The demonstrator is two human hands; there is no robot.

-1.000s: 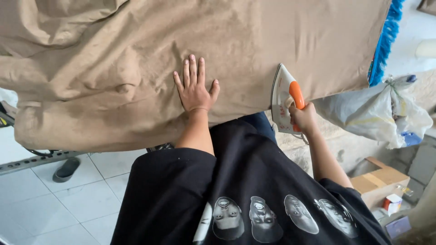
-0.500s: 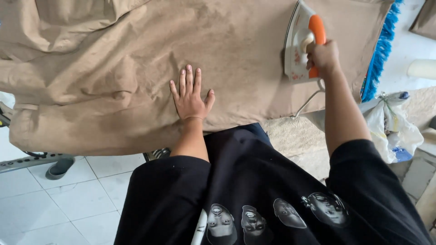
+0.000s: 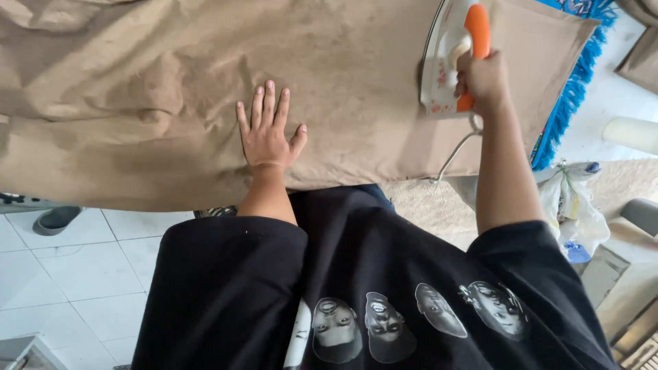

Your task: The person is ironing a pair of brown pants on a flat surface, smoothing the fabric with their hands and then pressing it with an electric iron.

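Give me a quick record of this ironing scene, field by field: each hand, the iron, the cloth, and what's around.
left hand: flat, fingers spread, pressing on the tan cloth
right hand: closed around the orange handle of the iron
iron: white body, soleplate down on the cloth near its right end
cord: hangs below the iron
cloth: tan, wrinkled at left, smoother near the iron
floor: white tiles

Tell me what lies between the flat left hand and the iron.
In the head view, only a smooth stretch of tan fabric lies between the left hand and the iron, which the right hand grips.
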